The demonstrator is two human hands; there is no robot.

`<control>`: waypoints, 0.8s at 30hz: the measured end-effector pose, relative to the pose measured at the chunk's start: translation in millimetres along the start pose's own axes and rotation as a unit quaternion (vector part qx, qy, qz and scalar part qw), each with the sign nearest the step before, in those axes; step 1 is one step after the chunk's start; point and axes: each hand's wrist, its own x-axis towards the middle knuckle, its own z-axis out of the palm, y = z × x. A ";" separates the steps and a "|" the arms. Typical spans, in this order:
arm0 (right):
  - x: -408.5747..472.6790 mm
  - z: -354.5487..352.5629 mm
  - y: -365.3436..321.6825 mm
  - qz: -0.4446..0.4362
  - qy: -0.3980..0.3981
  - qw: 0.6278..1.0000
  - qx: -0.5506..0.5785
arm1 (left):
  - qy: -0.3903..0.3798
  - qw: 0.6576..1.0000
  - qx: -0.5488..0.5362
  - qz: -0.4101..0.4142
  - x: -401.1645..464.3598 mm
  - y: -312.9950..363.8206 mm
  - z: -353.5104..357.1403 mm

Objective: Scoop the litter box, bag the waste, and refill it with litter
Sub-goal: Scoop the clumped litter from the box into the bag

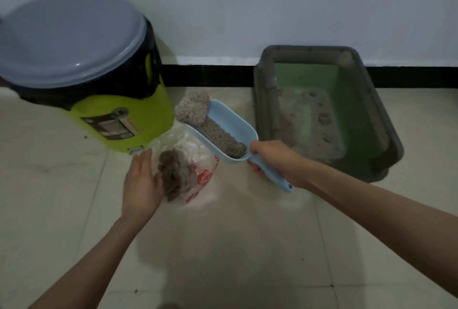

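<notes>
My right hand (275, 157) grips the handle of a light blue scoop (233, 132), which carries a ridge of grey litter and a big clump at its far tip. The scoop hangs over a clear plastic bag (198, 160) with red print lying on the floor. Brown clumps of waste (173, 174) sit inside the bag. With fingers straight, my left hand (141, 182) rests on the bag's left side. The dark grey litter box (386, 120) with a green floor stands to the right and holds a patch of grey litter (312, 120).
A lime-green bin (119, 115) with a grey-blue lid (67, 36) stands at the left, against the white wall. A black baseboard (208, 75) runs along the wall. Pale floor tiles (223, 246) stretch between my arms.
</notes>
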 end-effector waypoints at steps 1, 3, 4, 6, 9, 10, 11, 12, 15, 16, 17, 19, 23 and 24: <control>2.5 10.1 2.3 0.003 -0.012 1.000 -0.017 | 0.018 1.000 0.012 -0.016 -3.1 -13.2 -1.4; 9.0 27.7 6.1 0.012 -0.029 0.998 -0.059 | 0.034 0.997 0.006 -0.068 -5.5 -30.5 -3.6; 12.2 35.6 7.9 0.019 -0.034 0.996 -0.086 | 0.027 0.995 -0.008 -0.098 -4.9 -35.4 -3.8; 18.7 50.4 9.0 0.034 -0.035 0.989 -0.137 | 0.004 0.989 -0.027 -0.144 -0.8 -42.3 -1.7; 31.7 68.5 0.3 0.026 -0.022 0.981 -0.189 | -0.008 0.987 -0.024 -0.156 6.3 -46.0 2.1; 35.7 72.9 -5.9 0.014 -0.020 0.977 -0.213 | 0.001 0.988 -0.026 -0.153 8.3 -46.5 3.0; 38.7 76.5 -13.8 0.003 -0.023 0.969 -0.245 | 0.012 0.988 -0.031 -0.152 9.6 -46.2 3.1; 40.1 79.6 -22.3 -0.008 -0.029 0.959 -0.282 | 0.024 0.987 -0.038 -0.155 10.6 -46.0 2.8; 37.2 85.2 -43.3 -0.031 -0.046 0.921 -0.387 | 0.047 0.983 -0.062 -0.169 11.1 -47.7 0.6; 35.3 85.9 -47.4 -0.036 -0.050 0.909 -0.413 | 0.050 0.982 -0.067 -0.171 10.7 -49.1 0.1; 32.5 85.9 -51.1 -0.041 -0.053 0.898 -0.435 | 0.051 0.981 -0.072 -0.172 10.5 -50.2 -0.3; 25.8 86.8 -58.7 -0.067 -0.046 0.871 -0.484 | 0.054 0.980 -0.080 -0.173 10.8 -52.0 -1.3; 10.8 91.2 -76.8 -0.169 0.017 0.777 -0.606 | 0.056 0.979 -0.091 -0.175 12.2 -52.2 -3.7; 9.0 92.3 -79.6 -0.192 0.033 0.746 -0.637 | 0.055 0.979 -0.090 -0.175 12.1 -51.9 -4.0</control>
